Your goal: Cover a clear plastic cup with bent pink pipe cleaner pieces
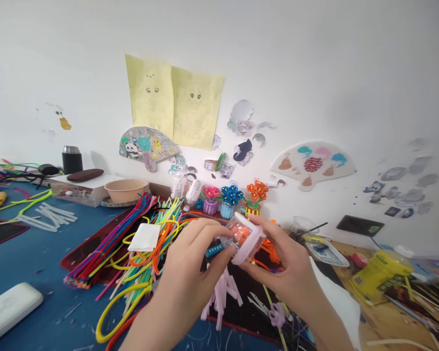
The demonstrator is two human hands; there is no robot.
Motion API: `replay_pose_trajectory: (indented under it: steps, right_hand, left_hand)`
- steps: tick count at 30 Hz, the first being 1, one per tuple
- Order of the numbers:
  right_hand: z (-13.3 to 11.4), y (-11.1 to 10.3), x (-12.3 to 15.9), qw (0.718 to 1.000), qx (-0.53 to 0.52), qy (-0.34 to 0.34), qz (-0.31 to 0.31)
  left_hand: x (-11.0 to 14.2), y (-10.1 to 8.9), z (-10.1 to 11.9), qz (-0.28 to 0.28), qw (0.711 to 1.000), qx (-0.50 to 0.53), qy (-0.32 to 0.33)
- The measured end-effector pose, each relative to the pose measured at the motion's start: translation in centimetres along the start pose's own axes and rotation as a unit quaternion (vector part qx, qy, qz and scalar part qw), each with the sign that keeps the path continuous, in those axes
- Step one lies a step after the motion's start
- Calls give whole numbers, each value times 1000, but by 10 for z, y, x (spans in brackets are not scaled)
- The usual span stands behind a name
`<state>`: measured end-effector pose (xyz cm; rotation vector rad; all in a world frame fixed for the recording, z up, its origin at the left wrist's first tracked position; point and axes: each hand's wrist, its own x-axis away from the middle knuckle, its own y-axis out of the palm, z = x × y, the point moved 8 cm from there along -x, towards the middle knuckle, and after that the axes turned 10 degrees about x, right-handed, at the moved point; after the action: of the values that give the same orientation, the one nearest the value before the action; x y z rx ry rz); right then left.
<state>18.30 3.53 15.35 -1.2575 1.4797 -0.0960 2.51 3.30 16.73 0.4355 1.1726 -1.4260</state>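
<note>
Our left grip (195, 256) and right grip (285, 253) are both clamped on the clear box (246, 239), tilted above the counter (51, 263), short of its far edge. Squeezing too hard could crack it; a slip could topple the blue flowers (231, 195) behind.

On my feed, a white wall (296, 63), greyer toward the right, bears yellow sheets (195, 114) behind a blue-topped desk (54, 258).

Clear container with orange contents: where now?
Head view, just right of and below center: the clear container is held between the left hand and right hand, in frame just below the potted orange flowers.
</note>
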Motion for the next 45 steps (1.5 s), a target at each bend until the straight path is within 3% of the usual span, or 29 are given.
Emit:
replay_pose_trajectory:
  steps: [2, 5, 15, 24, 45]
  right_hand:
    - [-3, -1, 0, 999, 40, -15, 29]
    - [-8, 0, 2, 994, 80, -41, 60]
    - [-22, 4, 3, 985, 125, -101, 67]
    - [-33, 4, 7, 959, 203, -169, 98]
    - [-39, 3, 9, 952, 235, -174, 97]
  left_hand:
    - [1, -1, 7, 51, 999, -8, 14]
    - [3, 3, 14, 75, 996, -29, 37]
    - [8, 9, 24, 85, 987, -110, 78]
    - [9, 10, 27, 91, 982, -140, 90]
    - [9, 2, 28, 111, 986, -107, 62]
